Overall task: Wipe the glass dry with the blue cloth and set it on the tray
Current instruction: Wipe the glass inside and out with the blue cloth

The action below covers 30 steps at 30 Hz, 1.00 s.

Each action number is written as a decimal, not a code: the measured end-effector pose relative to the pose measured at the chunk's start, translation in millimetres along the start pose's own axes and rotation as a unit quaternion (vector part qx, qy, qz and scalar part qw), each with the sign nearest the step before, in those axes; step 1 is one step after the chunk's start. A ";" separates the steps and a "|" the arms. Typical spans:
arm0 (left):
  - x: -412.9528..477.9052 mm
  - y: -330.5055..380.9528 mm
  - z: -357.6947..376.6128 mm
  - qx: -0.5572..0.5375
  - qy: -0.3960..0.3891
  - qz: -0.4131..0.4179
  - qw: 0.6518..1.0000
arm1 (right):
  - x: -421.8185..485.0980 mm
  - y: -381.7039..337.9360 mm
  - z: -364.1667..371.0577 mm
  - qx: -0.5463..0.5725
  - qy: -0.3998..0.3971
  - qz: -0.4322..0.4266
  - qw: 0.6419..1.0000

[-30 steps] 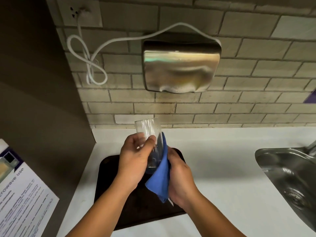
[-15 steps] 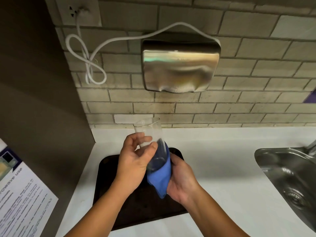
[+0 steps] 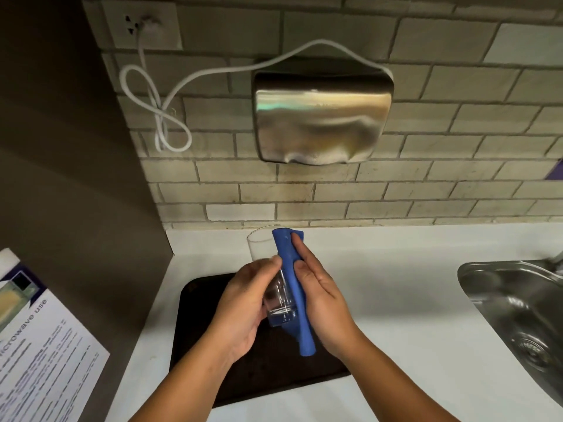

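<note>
A clear drinking glass (image 3: 264, 248) is held tilted above the dark tray (image 3: 195, 330), its rim pointing up and away from me. My left hand (image 3: 243, 303) grips the glass around its lower half. My right hand (image 3: 320, 296) presses the blue cloth (image 3: 291, 269) flat along the glass's right side, fingers stretched toward the rim. The cloth runs from the rim down past the base and hangs below it. The tray lies on the white counter (image 3: 396, 300) under both hands.
A steel sink (image 3: 518, 303) is set into the counter at the right. A steel hand dryer (image 3: 323, 117) hangs on the tiled wall, its white cord (image 3: 158, 117) looping to a socket. A printed notice (image 3: 39, 354) is on the brown panel at left.
My right hand slid the cloth from under the glass's base up along its right side to the rim. The left hand shifted its grip lower on the glass.
</note>
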<state>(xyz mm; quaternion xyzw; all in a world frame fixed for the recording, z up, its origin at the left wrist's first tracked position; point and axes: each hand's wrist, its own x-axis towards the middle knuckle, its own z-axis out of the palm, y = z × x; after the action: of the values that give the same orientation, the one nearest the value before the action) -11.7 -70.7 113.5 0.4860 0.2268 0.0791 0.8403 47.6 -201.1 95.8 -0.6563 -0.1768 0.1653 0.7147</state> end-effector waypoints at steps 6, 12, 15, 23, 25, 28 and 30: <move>3.7 -5.8 -6.8 0.024 -0.025 -0.023 0.999 | 9.3 4.7 -0.8 0.085 0.021 0.047 0.995; 7.6 0.2 -15.0 0.030 -0.039 -0.040 0.998 | 3.4 12.0 6.0 -0.058 0.025 -0.046 0.997; 9.9 0.8 -17.5 0.032 -0.036 -0.034 0.998 | 10.0 5.2 0.0 0.008 0.022 0.005 1.000; 10.1 -3.3 -15.4 0.021 -0.007 -0.031 0.999 | 9.6 9.5 0.7 -0.010 0.030 -0.001 0.999; 10.4 -3.9 -14.0 0.054 -0.005 -0.008 0.998 | 11.9 12.5 -0.3 -0.026 0.030 -0.011 0.999; 10.5 -4.5 -13.2 0.077 -0.017 -0.010 0.997 | 13.8 11.9 -0.1 -0.015 0.026 0.010 0.999; 11.7 -3.2 -12.9 0.075 -0.014 -0.026 0.997 | 12.6 9.1 0.6 0.001 0.030 0.026 0.999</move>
<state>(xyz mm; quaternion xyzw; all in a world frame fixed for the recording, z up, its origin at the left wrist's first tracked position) -7.6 -58.2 101.7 0.5429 0.2328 0.0328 0.8062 58.4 -193.9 87.2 -0.6649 -0.1380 0.1646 0.7154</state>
